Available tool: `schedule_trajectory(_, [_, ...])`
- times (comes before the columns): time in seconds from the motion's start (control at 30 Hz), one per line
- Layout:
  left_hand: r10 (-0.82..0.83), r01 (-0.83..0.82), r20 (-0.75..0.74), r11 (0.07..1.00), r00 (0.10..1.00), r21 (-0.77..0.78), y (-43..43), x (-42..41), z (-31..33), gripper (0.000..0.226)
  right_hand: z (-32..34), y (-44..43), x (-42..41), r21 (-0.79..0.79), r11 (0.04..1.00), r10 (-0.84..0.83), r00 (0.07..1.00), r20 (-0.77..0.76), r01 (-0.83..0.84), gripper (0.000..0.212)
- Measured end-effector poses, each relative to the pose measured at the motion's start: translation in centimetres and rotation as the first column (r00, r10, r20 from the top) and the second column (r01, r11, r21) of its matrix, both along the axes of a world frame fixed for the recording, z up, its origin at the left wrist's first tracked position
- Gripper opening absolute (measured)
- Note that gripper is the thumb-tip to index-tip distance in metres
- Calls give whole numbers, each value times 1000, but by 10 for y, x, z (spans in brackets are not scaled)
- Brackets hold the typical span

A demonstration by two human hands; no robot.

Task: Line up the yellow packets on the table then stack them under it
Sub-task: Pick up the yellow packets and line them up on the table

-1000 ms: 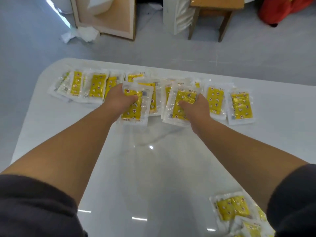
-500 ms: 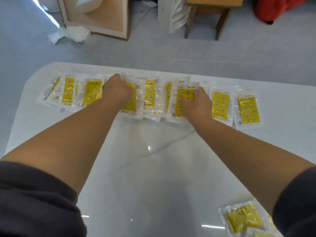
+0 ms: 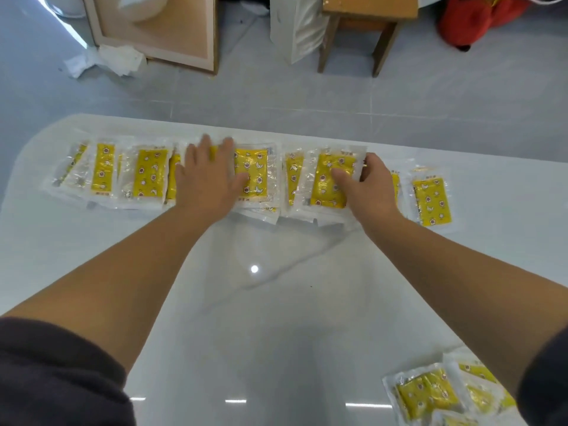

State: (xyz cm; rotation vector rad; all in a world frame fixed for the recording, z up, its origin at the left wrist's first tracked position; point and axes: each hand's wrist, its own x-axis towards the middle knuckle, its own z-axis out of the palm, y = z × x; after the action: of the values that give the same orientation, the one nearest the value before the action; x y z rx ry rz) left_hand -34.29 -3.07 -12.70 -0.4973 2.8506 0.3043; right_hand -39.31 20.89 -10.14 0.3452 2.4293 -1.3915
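Several yellow packets in clear wrappers lie in an overlapping row along the far side of the white table. My left hand lies flat with straight fingers on the packets at the middle of the row, beside a packet facing up. My right hand holds another packet in the row, thumb on its yellow face and fingers curled round its right edge. One packet lies alone at the row's right end.
A loose heap of more yellow packets sits at the table's near right corner. Beyond the far edge, on the grey floor, stand a framed board, a wooden stool, crumpled paper and a red bag.
Both hands pushed their packets away into the row. My left hand uncurled and now lies flat on the packets. The right hand shifted right, still holding its packet.
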Motion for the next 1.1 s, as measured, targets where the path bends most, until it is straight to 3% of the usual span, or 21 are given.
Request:
schedule_trajectory(0.13, [-90,97,121,994,989,-54,6,7,-11,68,-13,27,-16,170,984,-55,998,29,49,27])
schedule_trajectory(0.33, [-167,167,-2,985,986,-38,32,7,6,64,-24,49,-18,385,922,24,999,36,-36,58])
schedule_trajectory(0.53, [-326,373,-208,891,922,257,98,24,38,40,-13,85,19,438,891,181,978,-107,-117,41])
schedule_trajectory(0.67, [-403,414,-116,818,908,398,152,61,40,27,-1,148,65,460,833,357,934,-20,-308,32])
schedule_trajectory(0.83, [-527,427,70,752,847,502,224,113,30,25,1,230,127,474,741,443,877,186,-475,32])
schedule_trajectory(0.93, [-542,386,169,752,823,535,264,142,23,29,-3,266,152,452,696,500,829,253,-558,38])
schedule_trajectory(1.1, [-497,312,323,819,806,482,323,183,9,46,-12,306,172,409,533,659,666,349,-741,55])
